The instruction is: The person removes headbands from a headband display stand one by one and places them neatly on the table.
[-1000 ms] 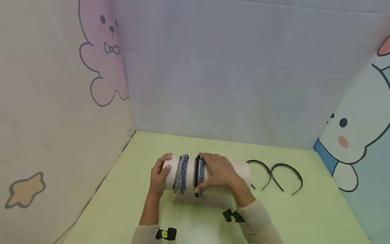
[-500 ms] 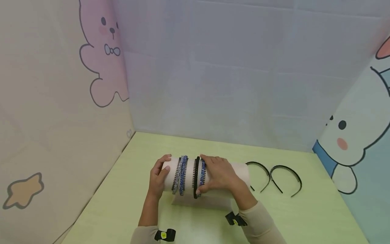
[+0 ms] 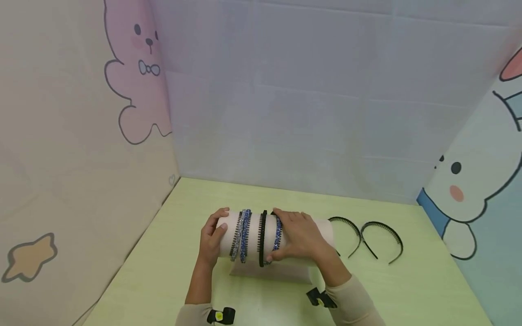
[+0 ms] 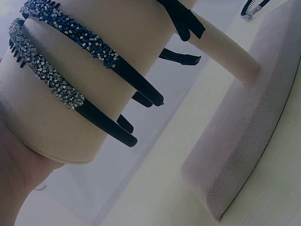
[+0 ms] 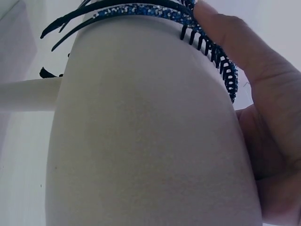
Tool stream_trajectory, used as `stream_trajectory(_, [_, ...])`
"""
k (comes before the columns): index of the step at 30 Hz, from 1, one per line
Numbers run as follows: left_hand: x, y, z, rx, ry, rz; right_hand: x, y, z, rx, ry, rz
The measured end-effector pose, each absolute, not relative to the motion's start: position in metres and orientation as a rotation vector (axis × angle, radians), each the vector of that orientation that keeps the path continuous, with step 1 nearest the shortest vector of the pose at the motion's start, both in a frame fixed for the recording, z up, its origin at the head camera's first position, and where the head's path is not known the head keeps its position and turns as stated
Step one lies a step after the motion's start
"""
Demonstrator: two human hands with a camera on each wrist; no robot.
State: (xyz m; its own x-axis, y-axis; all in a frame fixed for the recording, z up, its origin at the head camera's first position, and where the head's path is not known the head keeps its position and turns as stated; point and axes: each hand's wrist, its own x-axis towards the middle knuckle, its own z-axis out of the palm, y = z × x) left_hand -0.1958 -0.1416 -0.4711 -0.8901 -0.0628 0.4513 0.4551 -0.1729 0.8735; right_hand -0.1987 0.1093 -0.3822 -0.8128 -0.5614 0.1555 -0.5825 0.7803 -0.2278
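Note:
A cream padded roll (image 3: pixel 325 230) on a stand base (image 4: pixel 244 141) carries several headbands. My left hand (image 3: pixel 210 240) grips its left end, thumb on the front. Near that hand sit a silver glitter headband (image 4: pixel 51 75) and a blue glitter headband (image 4: pixel 80 37), side by side. A black toothed headband (image 3: pixel 263 240) follows to their right. Beyond it, my right hand (image 3: pixel 301 234) holds another blue glitter headband (image 3: pixel 278 233), fingers at its top and thumb near its lower end. In the right wrist view the thumb or finger tip touches this band (image 5: pixel 155 10); its comb teeth face the bare roll.
Two black toothed headbands (image 3: pixel 346 220) lie on the pale green table (image 3: pixel 424 280) at the right, the left one partly behind the roll. A patterned cloth (image 3: pixel 277 113) hangs around the table's back and sides.
My right hand has shifted a little to the right along the roll with the blue glitter headband, widening the gap from the black headband. My left hand keeps its grip on the roll's end.

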Motion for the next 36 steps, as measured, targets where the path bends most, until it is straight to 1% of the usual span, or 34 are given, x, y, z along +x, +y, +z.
stream_trajectory(13, [-0.197,-0.142,-0.467,-0.48,-1.768,-2.12,-0.194,0.122,-0.386,0.898,-2.773,0.504])
stream_trajectory(36, [-0.193,-0.143,-0.471,-0.494,-1.735,-2.118,-0.194,0.133,-0.385,0.857,-2.813,0.43])
